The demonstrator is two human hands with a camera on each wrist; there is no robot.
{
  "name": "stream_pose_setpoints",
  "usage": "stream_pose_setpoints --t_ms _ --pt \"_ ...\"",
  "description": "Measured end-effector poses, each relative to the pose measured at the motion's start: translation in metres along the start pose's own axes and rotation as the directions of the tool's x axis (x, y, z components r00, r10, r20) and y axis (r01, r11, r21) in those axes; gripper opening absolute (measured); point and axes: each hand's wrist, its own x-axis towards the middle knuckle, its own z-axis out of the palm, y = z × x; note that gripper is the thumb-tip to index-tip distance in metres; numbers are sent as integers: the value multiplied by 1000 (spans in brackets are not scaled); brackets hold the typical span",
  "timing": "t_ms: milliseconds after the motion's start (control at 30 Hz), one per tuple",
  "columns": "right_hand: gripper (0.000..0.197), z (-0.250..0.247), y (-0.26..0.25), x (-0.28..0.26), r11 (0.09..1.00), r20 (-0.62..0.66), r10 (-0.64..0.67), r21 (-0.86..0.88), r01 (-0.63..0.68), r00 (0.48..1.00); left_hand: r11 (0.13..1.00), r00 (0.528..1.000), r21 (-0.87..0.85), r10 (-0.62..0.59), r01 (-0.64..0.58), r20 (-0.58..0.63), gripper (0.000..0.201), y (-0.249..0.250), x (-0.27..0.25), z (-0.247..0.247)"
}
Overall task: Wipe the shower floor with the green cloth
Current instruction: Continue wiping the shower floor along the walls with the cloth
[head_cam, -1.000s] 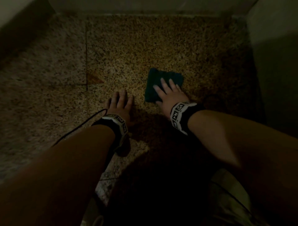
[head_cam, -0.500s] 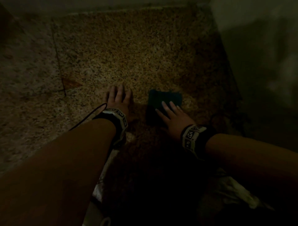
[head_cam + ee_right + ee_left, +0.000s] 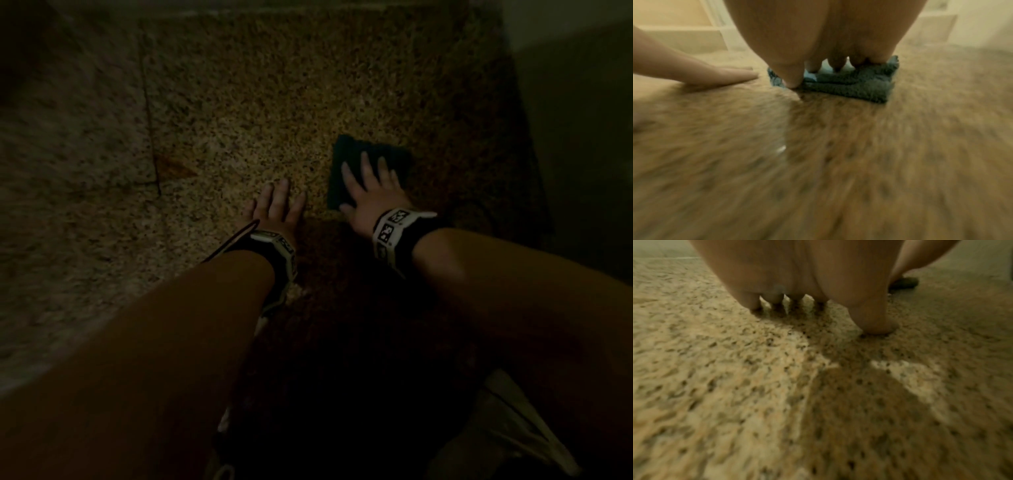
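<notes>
A folded dark green cloth (image 3: 366,154) (image 3: 859,82) lies flat on the speckled granite shower floor (image 3: 239,102). My right hand (image 3: 371,186) presses down on it with straight, spread fingers (image 3: 836,63), the thumb at the cloth's near-left edge. My left hand (image 3: 275,207) rests flat on the bare floor just left of the cloth, fingers straight and holding nothing; in the left wrist view its fingertips (image 3: 777,296) touch the stone. That hand (image 3: 719,75) also shows in the right wrist view, beside the cloth.
A dark wall (image 3: 579,137) rises close on the right and another wall base (image 3: 239,7) runs along the far edge. A floor joint (image 3: 150,113) crosses the stone on the left. Pale fabric (image 3: 507,425) lies at the near right.
The right hand has pushed the cloth away from me again after drawing it back half a second ago. The left hand stays planted on the floor.
</notes>
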Motion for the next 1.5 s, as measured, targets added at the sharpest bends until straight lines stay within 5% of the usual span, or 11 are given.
stream_pose_setpoints --t_ms 333,667,1067,1333,1500 --pt "61 18 21 -19 995 24 -92 -44 93 995 1000 999 6 26 -26 -34 110 2 -13 -2" --pt "69 63 38 -78 998 117 -35 -45 40 993 977 986 202 94 -65 -135 107 1 -9 -2" --pt "62 11 46 -9 1000 -68 -4 -1 4 998 996 994 60 64 -59 -87 105 5 -15 2" --pt "53 -5 58 -8 998 27 -55 -15 55 998 994 993 -96 -57 47 -100 105 37 -18 -5" --pt "62 31 87 -48 992 108 -123 -20 126 987 989 994 -144 -37 22 -106 102 54 -18 -22"
